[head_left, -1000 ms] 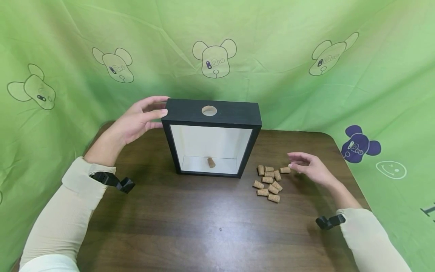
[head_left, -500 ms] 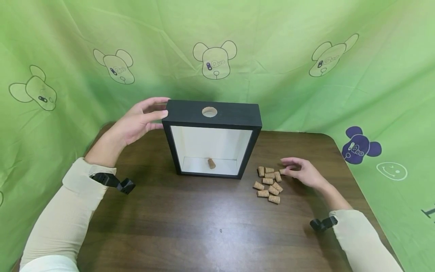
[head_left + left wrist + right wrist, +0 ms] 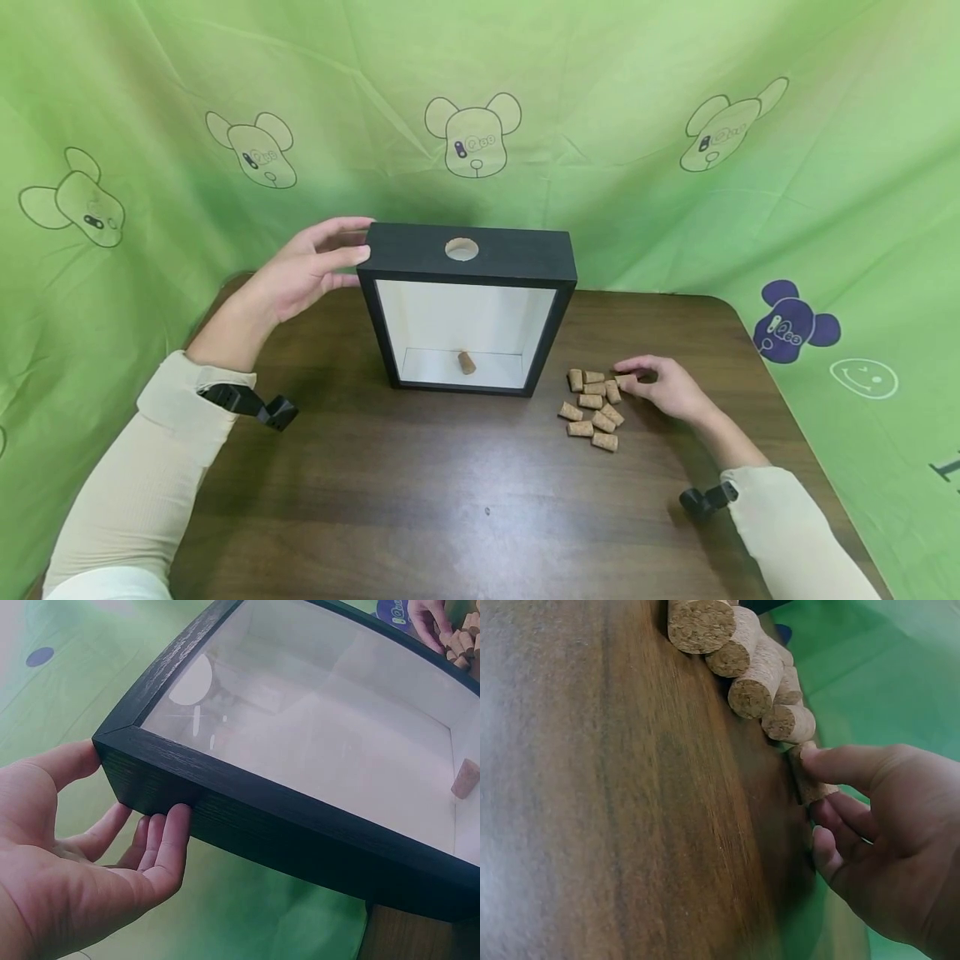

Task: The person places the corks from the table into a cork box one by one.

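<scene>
A black shadow box frame (image 3: 468, 265) with a clear front and a round hole (image 3: 461, 248) in its top stands upright on the table. One cork (image 3: 467, 362) lies inside on its white floor. My left hand (image 3: 300, 268) touches the box's upper left side; in the left wrist view its fingertips rest against the black side panel. At the right edge of a loose group of corks (image 3: 591, 401), my right hand (image 3: 669, 387) pinches a cork (image 3: 808, 778) between thumb and fingers, low over the table. Fingers hide part of this cork.
The brown wooden table (image 3: 390, 500) reaches back to a green printed cloth (image 3: 600, 125), which hangs behind and along both sides. Several corks lie close together, right of the box. A black wrist camera (image 3: 247, 404) sits on the left cuff.
My right hand has moved left and down onto the rightmost cork, and its thumb and fingers have come together on it. The left hand and the box keep their place.
</scene>
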`<move>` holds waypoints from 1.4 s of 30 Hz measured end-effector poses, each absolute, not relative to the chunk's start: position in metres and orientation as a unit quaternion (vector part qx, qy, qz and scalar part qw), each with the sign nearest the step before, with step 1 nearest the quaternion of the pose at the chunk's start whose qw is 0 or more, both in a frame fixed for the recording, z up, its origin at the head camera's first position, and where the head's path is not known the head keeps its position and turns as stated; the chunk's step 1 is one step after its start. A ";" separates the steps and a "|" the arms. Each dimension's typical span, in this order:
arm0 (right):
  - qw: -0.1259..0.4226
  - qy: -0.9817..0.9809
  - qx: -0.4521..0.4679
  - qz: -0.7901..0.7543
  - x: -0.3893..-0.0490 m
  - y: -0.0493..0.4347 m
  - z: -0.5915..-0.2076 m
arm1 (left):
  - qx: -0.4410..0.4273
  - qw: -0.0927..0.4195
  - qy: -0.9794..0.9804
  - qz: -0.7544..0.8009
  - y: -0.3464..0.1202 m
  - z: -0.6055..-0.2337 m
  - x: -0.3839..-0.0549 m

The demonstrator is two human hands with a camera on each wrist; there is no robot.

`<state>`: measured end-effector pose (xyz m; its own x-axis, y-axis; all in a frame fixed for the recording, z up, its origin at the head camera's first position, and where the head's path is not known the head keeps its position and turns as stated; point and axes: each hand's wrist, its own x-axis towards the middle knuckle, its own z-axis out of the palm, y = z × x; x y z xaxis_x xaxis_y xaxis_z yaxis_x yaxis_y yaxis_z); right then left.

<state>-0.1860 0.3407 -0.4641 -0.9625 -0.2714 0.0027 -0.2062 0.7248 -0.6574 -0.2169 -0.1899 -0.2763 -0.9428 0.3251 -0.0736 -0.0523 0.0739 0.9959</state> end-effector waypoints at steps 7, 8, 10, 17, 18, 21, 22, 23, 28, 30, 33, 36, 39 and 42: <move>0.043 0.936 -0.124 -0.325 -0.185 0.341 -0.468 | 0.096 0.141 0.718 0.675 -0.190 -0.277 -0.217; 0.044 0.937 -0.125 -0.324 -0.185 0.341 -0.469 | 0.096 0.141 0.718 0.675 -0.190 -0.277 -0.217; 0.046 0.937 -0.123 -0.322 -0.185 0.342 -0.470 | 0.097 0.141 0.718 0.675 -0.190 -0.277 -0.217; 0.046 0.939 -0.124 -0.319 -0.184 0.343 -0.470 | 0.096 0.141 0.719 0.674 -0.189 -0.277 -0.216; 0.045 0.939 -0.123 -0.318 -0.184 0.343 -0.469 | 0.096 0.141 0.719 0.674 -0.189 -0.277 -0.215; 0.043 0.940 -0.124 -0.314 -0.183 0.342 -0.467 | 0.096 0.141 0.719 0.674 -0.189 -0.277 -0.216; 0.042 0.941 -0.126 -0.312 -0.182 0.343 -0.466 | 0.097 0.142 0.719 0.673 -0.190 -0.277 -0.216; 0.040 0.941 -0.127 -0.310 -0.182 0.343 -0.465 | 0.098 0.142 0.719 0.673 -0.190 -0.277 -0.216; 0.026 0.943 -0.128 -0.306 -0.180 0.346 -0.456 | 0.100 0.142 0.719 0.673 -0.190 -0.277 -0.217; 0.022 0.944 -0.130 -0.303 -0.179 0.347 -0.452 | 0.100 0.141 0.717 0.675 -0.190 -0.277 -0.217; 0.019 0.945 -0.137 -0.296 -0.176 0.349 -0.444 | 0.100 0.140 0.716 0.677 -0.190 -0.277 -0.217; 0.015 0.945 -0.147 -0.291 -0.173 0.351 -0.435 | 0.100 0.138 0.716 0.677 -0.190 -0.277 -0.217; 0.006 0.946 -0.156 -0.286 -0.171 0.352 -0.425 | 0.101 0.137 0.718 0.675 -0.190 -0.277 -0.216; -0.006 0.945 -0.164 -0.284 -0.170 0.353 -0.415 | 0.102 0.137 0.719 0.673 -0.190 -0.277 -0.216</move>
